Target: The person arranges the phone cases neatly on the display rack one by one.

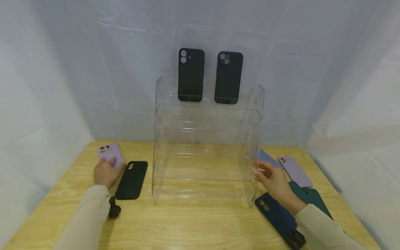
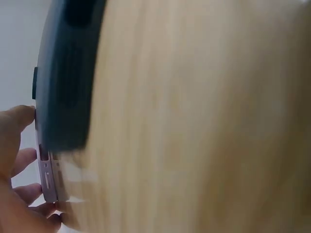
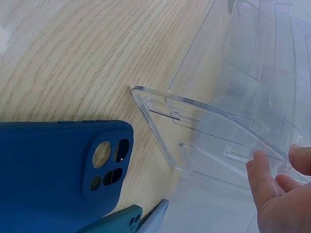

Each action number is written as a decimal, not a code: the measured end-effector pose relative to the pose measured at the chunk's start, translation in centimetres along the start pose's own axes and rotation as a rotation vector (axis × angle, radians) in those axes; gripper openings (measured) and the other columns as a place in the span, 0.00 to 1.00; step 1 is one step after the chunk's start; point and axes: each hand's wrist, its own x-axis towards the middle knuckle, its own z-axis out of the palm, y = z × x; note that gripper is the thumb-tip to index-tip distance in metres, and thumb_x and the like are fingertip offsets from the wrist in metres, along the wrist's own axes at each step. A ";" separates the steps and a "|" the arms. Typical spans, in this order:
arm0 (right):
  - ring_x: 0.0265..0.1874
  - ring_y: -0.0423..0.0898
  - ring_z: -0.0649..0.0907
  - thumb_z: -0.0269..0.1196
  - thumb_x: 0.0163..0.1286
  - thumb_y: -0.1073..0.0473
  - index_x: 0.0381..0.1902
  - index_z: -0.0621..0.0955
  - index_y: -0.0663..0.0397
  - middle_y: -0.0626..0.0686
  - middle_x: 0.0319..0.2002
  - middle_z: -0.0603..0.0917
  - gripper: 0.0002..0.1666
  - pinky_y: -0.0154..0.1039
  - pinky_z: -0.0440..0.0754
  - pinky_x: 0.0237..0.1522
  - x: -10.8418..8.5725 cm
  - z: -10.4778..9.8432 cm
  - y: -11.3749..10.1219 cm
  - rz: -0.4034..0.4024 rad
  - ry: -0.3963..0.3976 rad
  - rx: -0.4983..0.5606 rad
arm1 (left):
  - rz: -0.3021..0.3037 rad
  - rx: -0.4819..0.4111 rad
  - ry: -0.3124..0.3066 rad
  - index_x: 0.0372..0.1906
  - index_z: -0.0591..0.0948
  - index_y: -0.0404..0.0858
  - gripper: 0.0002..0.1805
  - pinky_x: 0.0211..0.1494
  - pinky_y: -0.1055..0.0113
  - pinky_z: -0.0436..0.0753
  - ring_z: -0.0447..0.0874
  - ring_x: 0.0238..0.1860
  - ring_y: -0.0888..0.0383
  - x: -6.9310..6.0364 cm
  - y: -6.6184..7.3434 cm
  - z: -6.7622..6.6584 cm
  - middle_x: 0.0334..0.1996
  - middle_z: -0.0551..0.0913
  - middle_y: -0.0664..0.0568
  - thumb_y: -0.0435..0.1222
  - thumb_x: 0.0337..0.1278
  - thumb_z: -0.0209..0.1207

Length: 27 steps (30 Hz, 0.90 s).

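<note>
At the left of the table, my left hand [image 1: 107,172] grips the lower part of a lilac phone case [image 1: 111,151], its thumb and fingers at the case's edges. Just right of that hand lies a black phone case [image 1: 132,180]; it fills the near part of the left wrist view as a dark, blurred edge [image 2: 70,73]. My right hand [image 1: 275,180] pinches the right side panel of a clear tiered display stand [image 1: 204,179], thumb on one face and fingers on the other. Two black phone cases, one left [image 1: 191,76] and one right [image 1: 228,78], stand upright on the top tier.
Beside and under my right arm lie a dark blue phone case [image 1: 275,215], a dark green one [image 1: 312,198], a lilac one [image 1: 295,172] and a periwinkle one [image 1: 268,159]. White sheeting [image 1: 125,69] encloses the wooden table [image 1: 187,225] at the back and sides.
</note>
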 end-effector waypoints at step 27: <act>0.46 0.56 0.84 0.60 0.71 0.59 0.64 0.72 0.62 0.66 0.59 0.76 0.26 0.39 0.86 0.43 0.0 -0.1 0.0 0.003 -0.004 0.002 | 0.206 0.123 -0.270 0.59 0.71 0.22 0.31 0.57 0.27 0.62 0.56 0.57 0.15 -7.7 -0.8 -5.8 0.60 0.56 0.13 0.44 0.64 0.58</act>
